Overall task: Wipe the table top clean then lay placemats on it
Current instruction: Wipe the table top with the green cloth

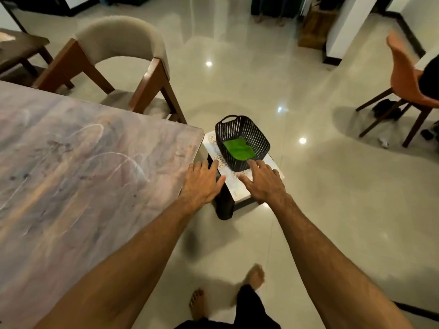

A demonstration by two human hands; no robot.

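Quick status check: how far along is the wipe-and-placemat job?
Done: nothing visible yet. The table top looks streaked and carries no placemats. In hand: the left hand and right hand, both open and empty, reach toward the black basket on the small stool, which holds a green cloth. Left: take the cloth, wipe the top, lay the placemats.

One head-worn view, looking steeply down and forward past the table's (95, 162) near right corner, close in.
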